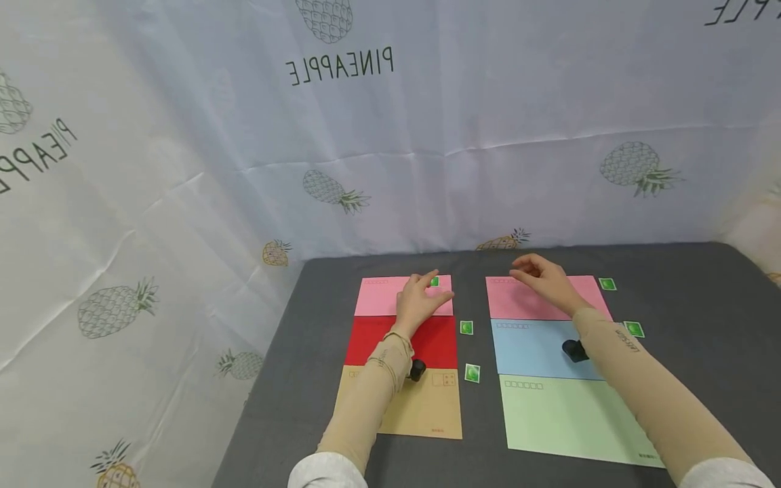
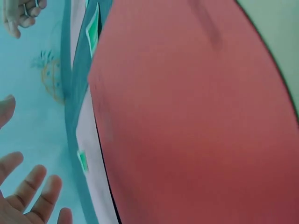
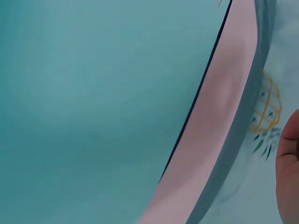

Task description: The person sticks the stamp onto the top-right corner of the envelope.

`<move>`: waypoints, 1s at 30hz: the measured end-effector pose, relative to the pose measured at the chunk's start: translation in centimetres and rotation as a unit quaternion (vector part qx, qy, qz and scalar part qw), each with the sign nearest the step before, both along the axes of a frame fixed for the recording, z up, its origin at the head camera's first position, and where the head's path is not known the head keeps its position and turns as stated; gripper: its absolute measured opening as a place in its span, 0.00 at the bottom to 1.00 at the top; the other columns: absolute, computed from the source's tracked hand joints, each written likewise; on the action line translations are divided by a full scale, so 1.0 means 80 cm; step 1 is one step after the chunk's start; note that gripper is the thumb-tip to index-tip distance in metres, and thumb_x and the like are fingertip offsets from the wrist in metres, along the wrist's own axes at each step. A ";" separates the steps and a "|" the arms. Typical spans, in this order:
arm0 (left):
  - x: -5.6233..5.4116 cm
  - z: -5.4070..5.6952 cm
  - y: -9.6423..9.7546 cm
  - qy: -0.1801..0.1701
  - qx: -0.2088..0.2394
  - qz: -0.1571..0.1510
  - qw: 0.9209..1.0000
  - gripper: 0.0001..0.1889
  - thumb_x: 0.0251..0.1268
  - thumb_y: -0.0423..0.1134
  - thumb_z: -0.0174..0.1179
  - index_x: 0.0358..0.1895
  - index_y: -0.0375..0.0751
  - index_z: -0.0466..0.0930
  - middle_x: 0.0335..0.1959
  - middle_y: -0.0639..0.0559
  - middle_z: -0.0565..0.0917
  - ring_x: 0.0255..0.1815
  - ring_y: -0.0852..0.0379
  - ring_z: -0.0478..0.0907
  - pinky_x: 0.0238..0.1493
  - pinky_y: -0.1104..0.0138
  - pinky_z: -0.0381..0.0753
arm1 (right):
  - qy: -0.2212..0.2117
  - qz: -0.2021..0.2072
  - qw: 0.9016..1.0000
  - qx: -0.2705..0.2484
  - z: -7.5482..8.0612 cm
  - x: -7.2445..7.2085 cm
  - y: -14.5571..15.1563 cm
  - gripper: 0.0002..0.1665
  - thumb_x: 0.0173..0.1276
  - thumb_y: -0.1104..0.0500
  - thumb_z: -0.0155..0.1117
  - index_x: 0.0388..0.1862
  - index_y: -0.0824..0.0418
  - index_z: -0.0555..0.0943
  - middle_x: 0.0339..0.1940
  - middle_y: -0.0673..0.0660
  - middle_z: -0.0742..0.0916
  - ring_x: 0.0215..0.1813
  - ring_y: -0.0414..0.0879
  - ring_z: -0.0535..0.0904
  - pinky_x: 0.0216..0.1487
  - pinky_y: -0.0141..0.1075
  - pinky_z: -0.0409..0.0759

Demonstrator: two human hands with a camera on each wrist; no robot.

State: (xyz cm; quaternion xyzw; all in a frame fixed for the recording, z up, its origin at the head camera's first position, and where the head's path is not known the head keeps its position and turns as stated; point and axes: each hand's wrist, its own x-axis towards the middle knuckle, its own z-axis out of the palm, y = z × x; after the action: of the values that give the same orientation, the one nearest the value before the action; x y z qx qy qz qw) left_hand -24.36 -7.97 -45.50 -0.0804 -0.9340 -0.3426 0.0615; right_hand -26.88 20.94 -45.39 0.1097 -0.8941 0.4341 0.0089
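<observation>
My left hand (image 1: 419, 303) is over the upper left pink envelope (image 1: 375, 298), thumb and fingers spread and holding nothing. Just past its fingertips, a small green stamp (image 1: 435, 281) sits at that envelope's upper right corner. In the left wrist view the spread fingers (image 2: 49, 193) show at the lower left. Over the right-hand pink envelope (image 1: 582, 291) is my right hand (image 1: 546, 279), its fingers loosely bent with nothing visible in them. Only part of this hand (image 3: 288, 172) enters the right wrist view.
Below lie a red envelope (image 1: 439, 342) and tan envelope (image 1: 427, 407) on the left, a blue envelope (image 1: 525, 349) and green envelope (image 1: 561, 413) on the right. Loose stamps (image 1: 466, 328) lie beside both columns on the dark grey table (image 1: 277, 379). A pineapple-print curtain (image 1: 427, 183) hangs behind.
</observation>
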 end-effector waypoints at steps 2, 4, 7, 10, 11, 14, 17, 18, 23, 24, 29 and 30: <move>0.001 -0.001 0.013 -0.004 0.005 -0.010 1.000 0.32 0.56 0.57 0.60 0.65 0.51 0.69 0.48 0.47 0.77 0.46 0.54 0.75 0.47 0.58 0.68 | -0.002 -0.018 1.000 0.002 -0.002 0.001 0.015 0.31 0.65 0.39 0.56 0.56 0.59 0.72 0.49 0.59 0.81 0.44 0.46 0.73 0.41 0.37 0.72; 0.003 -0.002 0.025 -0.009 0.007 -0.019 1.000 0.31 0.56 0.57 0.60 0.64 0.51 0.70 0.49 0.48 0.77 0.48 0.54 0.76 0.48 0.58 0.68 | -0.005 -0.033 0.999 0.010 -0.005 0.001 0.032 0.31 0.65 0.39 0.55 0.57 0.59 0.72 0.49 0.59 0.80 0.44 0.46 0.73 0.40 0.37 0.72; 0.006 -0.003 0.042 -0.014 -0.001 -0.031 0.999 0.31 0.56 0.56 0.61 0.63 0.52 0.70 0.49 0.48 0.78 0.47 0.55 0.76 0.49 0.59 0.69 | -0.014 -0.059 0.998 0.019 -0.010 0.004 0.057 0.32 0.65 0.38 0.54 0.57 0.59 0.71 0.49 0.60 0.79 0.45 0.47 0.72 0.40 0.37 0.71; 0.008 -0.003 0.058 -0.020 -0.023 -0.042 0.999 0.30 0.55 0.55 0.62 0.63 0.54 0.70 0.47 0.49 0.79 0.44 0.57 0.76 0.46 0.61 0.69 | -0.023 -0.083 0.996 0.020 -0.014 0.010 0.082 0.33 0.66 0.37 0.51 0.58 0.60 0.70 0.49 0.61 0.78 0.47 0.49 0.71 0.43 0.36 0.71; 0.009 -0.003 0.063 -0.021 -0.031 -0.047 0.998 0.30 0.55 0.54 0.63 0.63 0.55 0.70 0.46 0.50 0.79 0.42 0.58 0.76 0.45 0.63 0.69 | -0.023 -0.091 0.995 0.022 -0.015 0.012 0.090 0.34 0.67 0.37 0.51 0.58 0.61 0.70 0.49 0.61 0.78 0.47 0.50 0.71 0.43 0.37 0.70; 0.010 0.000 0.078 -0.031 -0.052 -0.063 0.996 0.30 0.55 0.53 0.63 0.64 0.57 0.69 0.42 0.51 0.79 0.38 0.60 0.74 0.41 0.66 0.67 | -0.018 -0.107 0.994 0.032 -0.016 0.017 0.113 0.33 0.68 0.38 0.50 0.58 0.64 0.70 0.48 0.64 0.77 0.48 0.53 0.70 0.41 0.37 0.70; 0.010 0.000 0.090 -0.037 -0.063 -0.072 0.995 0.29 0.56 0.52 0.63 0.63 0.57 0.70 0.38 0.53 0.78 0.34 0.62 0.71 0.39 0.67 0.66 | -0.010 -0.117 0.992 0.054 -0.015 0.019 0.133 0.33 0.70 0.41 0.49 0.57 0.68 0.69 0.48 0.68 0.76 0.48 0.59 0.71 0.42 0.46 0.73; 0.010 0.000 0.093 -0.040 -0.065 -0.073 0.994 0.29 0.56 0.52 0.63 0.63 0.57 0.70 0.36 0.54 0.78 0.32 0.63 0.71 0.38 0.67 0.65 | -0.010 -0.123 0.991 0.057 -0.014 0.019 0.138 0.32 0.70 0.42 0.49 0.57 0.69 0.69 0.49 0.70 0.76 0.49 0.62 0.71 0.42 0.49 0.74; 0.006 -0.006 0.106 -0.049 -0.091 -0.072 0.992 0.28 0.56 0.54 0.62 0.63 0.58 0.71 0.31 0.55 0.77 0.29 0.64 0.70 0.34 0.69 0.65 | -0.023 -0.181 0.980 0.078 -0.013 0.023 0.153 0.31 0.71 0.46 0.48 0.57 0.72 0.68 0.51 0.74 0.74 0.51 0.67 0.70 0.42 0.54 0.73; 0.006 -0.007 0.108 -0.055 -0.098 -0.071 0.991 0.28 0.56 0.54 0.62 0.63 0.58 0.71 0.32 0.55 0.78 0.31 0.63 0.71 0.35 0.68 0.66 | -0.028 -0.192 0.978 0.079 -0.013 0.024 0.155 0.30 0.71 0.47 0.48 0.57 0.73 0.68 0.52 0.74 0.74 0.51 0.68 0.70 0.41 0.54 0.73; 0.006 -0.010 0.117 -0.075 -0.134 -0.058 0.987 0.29 0.57 0.56 0.60 0.63 0.61 0.70 0.49 0.52 0.80 0.48 0.55 0.76 0.46 0.60 0.71 | -0.077 -0.232 0.967 0.077 -0.015 0.028 0.161 0.29 0.69 0.54 0.49 0.57 0.77 0.66 0.55 0.78 0.71 0.53 0.70 0.68 0.46 0.57 0.70; 0.006 -0.011 0.118 -0.077 -0.138 -0.055 0.986 0.28 0.57 0.56 0.60 0.63 0.62 0.70 0.51 0.52 0.80 0.50 0.54 0.75 0.47 0.59 0.71 | -0.090 -0.236 0.964 0.077 -0.016 0.029 0.162 0.29 0.69 0.54 0.49 0.58 0.77 0.66 0.56 0.78 0.71 0.54 0.70 0.67 0.47 0.57 0.70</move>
State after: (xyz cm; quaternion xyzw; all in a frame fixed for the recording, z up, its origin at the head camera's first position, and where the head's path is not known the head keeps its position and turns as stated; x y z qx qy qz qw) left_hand -23.88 1.50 -46.35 -0.1126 -0.9684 -0.2187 -0.0407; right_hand -24.60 33.89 -46.67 -0.1438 -0.9225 0.3576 0.0227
